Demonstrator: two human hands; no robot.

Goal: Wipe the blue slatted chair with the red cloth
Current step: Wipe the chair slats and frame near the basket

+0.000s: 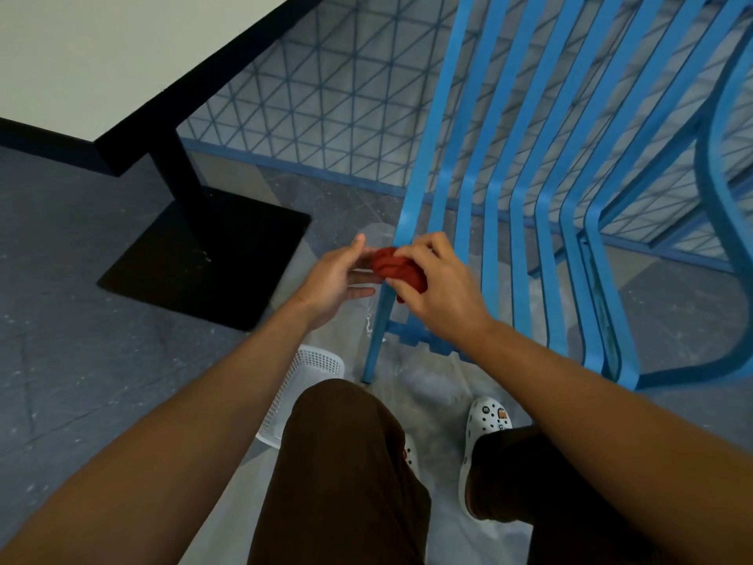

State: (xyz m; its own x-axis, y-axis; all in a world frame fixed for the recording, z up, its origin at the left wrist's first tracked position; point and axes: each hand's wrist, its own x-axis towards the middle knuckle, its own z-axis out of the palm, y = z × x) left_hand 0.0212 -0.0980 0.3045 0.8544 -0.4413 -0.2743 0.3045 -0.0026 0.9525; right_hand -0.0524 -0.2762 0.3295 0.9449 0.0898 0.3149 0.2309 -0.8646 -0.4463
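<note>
Right hand (438,289) grips the bunched cloth (397,269) at the chair's (525,205) leftmost slat (front edge of seat). Left hand (340,279), fingers straight, touches the cloth's other side. Basket (299,385) near the knee.

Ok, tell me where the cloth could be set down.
Free: the white tabletop upper left, and the dark floor left of the black table base. The blue chair offers only narrow slats with gaps. Crowded: near the feet, where the white basket stands. The right hand grips the red cloth.
</note>
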